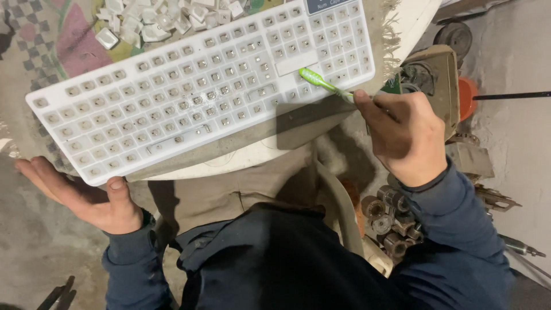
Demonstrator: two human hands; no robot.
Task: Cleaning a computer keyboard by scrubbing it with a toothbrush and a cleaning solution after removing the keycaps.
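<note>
Left hand (86,198): released, palm up and flat, propping the near left corner of the keyboard from below; keeping that support steady stops the board rocking.
Keycaps (158,20): loose white pile at the far edge, left of centre, clear of the brushing.
Keyboard (201,95): white, stripped of caps, tilted across a patterned cloth (74,40) on a round table.
Toothbrush (321,83): green, bristles on the near right rows; short strokes along the rows would likely lift dust best.
Right hand (402,135): clenched on the toothbrush handle at the right.
</note>
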